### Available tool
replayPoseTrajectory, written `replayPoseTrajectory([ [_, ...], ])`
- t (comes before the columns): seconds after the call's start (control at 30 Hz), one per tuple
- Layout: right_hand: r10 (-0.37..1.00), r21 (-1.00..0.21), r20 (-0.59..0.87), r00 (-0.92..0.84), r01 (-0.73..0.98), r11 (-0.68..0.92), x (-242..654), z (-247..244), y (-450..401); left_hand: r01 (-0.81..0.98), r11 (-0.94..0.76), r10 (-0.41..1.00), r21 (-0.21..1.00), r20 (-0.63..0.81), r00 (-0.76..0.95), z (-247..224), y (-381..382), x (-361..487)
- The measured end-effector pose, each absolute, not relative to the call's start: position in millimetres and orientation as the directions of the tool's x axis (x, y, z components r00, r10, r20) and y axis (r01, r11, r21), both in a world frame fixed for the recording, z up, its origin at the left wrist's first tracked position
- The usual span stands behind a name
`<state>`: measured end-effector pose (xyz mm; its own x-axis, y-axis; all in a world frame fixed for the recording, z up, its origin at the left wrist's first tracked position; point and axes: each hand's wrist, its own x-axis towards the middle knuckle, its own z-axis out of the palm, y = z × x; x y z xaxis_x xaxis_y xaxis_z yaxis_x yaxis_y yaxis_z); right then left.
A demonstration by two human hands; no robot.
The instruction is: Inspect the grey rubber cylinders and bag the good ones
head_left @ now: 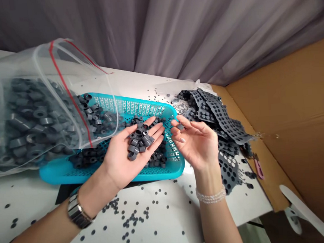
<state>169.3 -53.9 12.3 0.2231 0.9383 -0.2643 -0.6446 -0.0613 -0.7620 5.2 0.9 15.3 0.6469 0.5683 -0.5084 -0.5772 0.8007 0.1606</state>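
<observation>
My left hand [125, 154] lies palm up over a turquoise plastic basket [113, 177], fingers stretched out, bearing a heap of small dark grey ring-shaped caps [140, 141]. To its right, my right hand [197, 145] pinches one small grey cap [180, 126] between thumb and fingertips. More grey caps [158, 159] lie inside the basket. A clear zip bag with a red strip [67, 95] rests over the basket's left part, full of the same kind of piece. Its mouth faces my left hand.
Perforated dark grey sheets [220, 113] are piled right of the basket. Small dark discs [133, 219] are scattered over the white table [168, 199]. Pink-handled scissors [258, 168] lie near a cardboard panel [296, 118]. A grey curtain [154, 28] hangs behind.
</observation>
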Motion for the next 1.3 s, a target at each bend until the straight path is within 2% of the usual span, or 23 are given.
replayPoseTrajectory([
  [0.1, 0.914, -0.86, -0.224, 0.339, -0.511, -0.021, 165, 13, -55, -0.568, 0.81, 0.561, 0.143, -0.472, 0.68, 12, 1, 4],
  [0.2, 0.941, -0.993, -0.093, 0.326, -0.105, -0.061, 156, 16, -58, -0.581, 0.802, 0.57, 0.14, -0.471, 0.673, 11, 1, 3],
  [0.27, 0.969, -0.981, -0.025, 0.247, 0.181, -0.071, 148, 17, -61, -0.582, 0.796, 0.579, 0.167, -0.489, 0.652, 11, 2, 4],
  [0.33, 0.983, -0.933, 0.011, 0.181, 0.356, -0.056, 141, 18, -63, -0.571, 0.795, 0.585, 0.204, -0.506, 0.633, 14, 2, 4],
  [0.47, 0.989, -0.859, 0.051, 0.139, 0.512, -0.028, 133, 18, -64, -0.571, 0.784, 0.604, 0.242, -0.512, 0.612, 20, 3, 5],
  [0.6, 0.981, -0.812, 0.103, 0.162, 0.583, -0.011, 132, 16, -64, -0.578, 0.787, 0.598, 0.215, -0.494, 0.631, 20, 3, 4],
  [0.7, 0.971, -0.841, 0.107, 0.213, 0.54, -0.026, 135, 15, -63, -0.581, 0.792, 0.587, 0.185, -0.492, 0.643, 18, 2, 4],
  [0.77, 0.961, -0.899, 0.059, 0.272, 0.433, -0.067, 138, 15, -61, -0.59, 0.791, 0.579, 0.164, -0.513, 0.634, 16, 1, 4],
  [0.83, 0.953, -0.972, -0.054, 0.297, 0.203, -0.118, 142, 14, -60, -0.599, 0.788, 0.575, 0.145, -0.523, 0.629, 16, 1, 5],
  [0.9, 0.953, -0.98, -0.183, 0.24, -0.121, -0.158, 146, 14, -59, -0.6, 0.789, 0.57, 0.133, -0.521, 0.635, 16, 0, 6],
  [0.97, 0.954, -0.896, -0.266, 0.135, -0.399, -0.194, 150, 15, -58, -0.591, 0.796, 0.562, 0.128, -0.521, 0.643, 17, 0, 6],
  [1.03, 0.952, -0.797, -0.302, 0.051, -0.562, -0.222, 154, 16, -57, -0.592, 0.797, 0.561, 0.122, -0.512, 0.65, 18, 0, 6],
  [1.17, 0.941, -0.675, -0.335, -0.037, -0.688, -0.268, 157, 17, -56, -0.601, 0.792, 0.569, 0.109, -0.491, 0.66, 18, 0, 6],
  [1.3, 0.94, -0.712, -0.34, -0.019, -0.647, -0.271, 156, 18, -56, -0.603, 0.79, 0.572, 0.108, -0.486, 0.661, 17, -1, 6],
])
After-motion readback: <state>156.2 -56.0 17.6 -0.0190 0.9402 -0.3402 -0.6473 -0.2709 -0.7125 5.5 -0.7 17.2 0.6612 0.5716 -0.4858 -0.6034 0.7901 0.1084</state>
